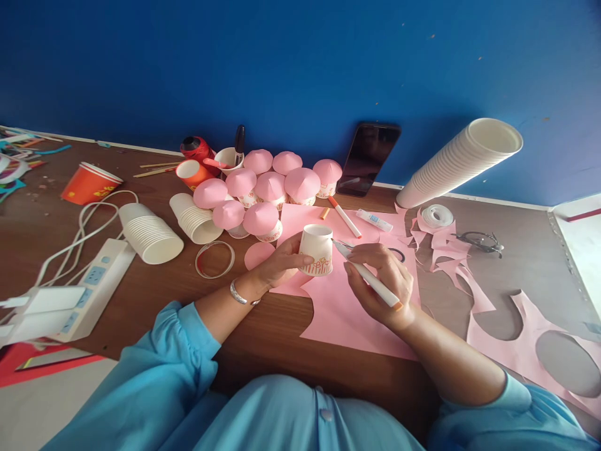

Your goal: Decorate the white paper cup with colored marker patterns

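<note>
My left hand (284, 262) is closed round the side of a small white paper cup (317, 233), its rim facing up. Orange and yellow flower-like strokes run round the cup's lower part. In my right hand (387, 275) is a white marker (375, 287) with an orange end, gripped like a pen. Its tip points at the cup's right side; whether it touches I cannot tell. Beneath both hands lies a pink paper sheet (338, 313). Scissors (398, 254) are partly hidden behind my right hand. A loose marker cap (325, 213) and a second marker (345, 218) rest on the sheet.
Behind my left hand stand several cups with pink cone tops (271, 186). Stacked white cups (462, 163) lean on the blue wall beside a phone (369, 156). Tape (437, 217) and pink scraps (498, 335) lie right; a power strip (101, 282) and cables lie left.
</note>
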The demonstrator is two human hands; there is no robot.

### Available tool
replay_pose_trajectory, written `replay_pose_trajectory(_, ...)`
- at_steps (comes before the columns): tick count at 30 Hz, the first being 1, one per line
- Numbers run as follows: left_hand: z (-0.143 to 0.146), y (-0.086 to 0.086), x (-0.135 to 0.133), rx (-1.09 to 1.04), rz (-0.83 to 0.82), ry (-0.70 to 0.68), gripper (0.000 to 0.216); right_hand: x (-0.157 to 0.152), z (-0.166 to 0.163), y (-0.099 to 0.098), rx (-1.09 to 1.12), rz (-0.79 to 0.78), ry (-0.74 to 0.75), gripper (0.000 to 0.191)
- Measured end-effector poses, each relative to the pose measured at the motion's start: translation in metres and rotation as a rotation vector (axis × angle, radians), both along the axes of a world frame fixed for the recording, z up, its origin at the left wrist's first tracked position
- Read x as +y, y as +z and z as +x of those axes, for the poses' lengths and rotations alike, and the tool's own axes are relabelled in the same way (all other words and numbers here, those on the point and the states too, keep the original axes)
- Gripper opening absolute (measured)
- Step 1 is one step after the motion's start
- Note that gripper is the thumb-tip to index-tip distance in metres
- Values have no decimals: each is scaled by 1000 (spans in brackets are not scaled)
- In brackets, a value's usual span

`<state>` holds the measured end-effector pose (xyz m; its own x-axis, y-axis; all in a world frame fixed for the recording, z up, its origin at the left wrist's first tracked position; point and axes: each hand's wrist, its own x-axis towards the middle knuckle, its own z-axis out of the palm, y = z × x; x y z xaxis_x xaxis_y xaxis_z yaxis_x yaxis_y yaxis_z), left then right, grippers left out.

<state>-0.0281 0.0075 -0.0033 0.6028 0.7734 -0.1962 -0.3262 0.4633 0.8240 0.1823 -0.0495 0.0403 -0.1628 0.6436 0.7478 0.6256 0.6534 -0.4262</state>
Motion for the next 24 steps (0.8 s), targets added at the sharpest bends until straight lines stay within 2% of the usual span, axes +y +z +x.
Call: replay_pose_trajectory(24,1,3,0,-6,9,-8,48,0,-1,2,-14,-16,17,19)
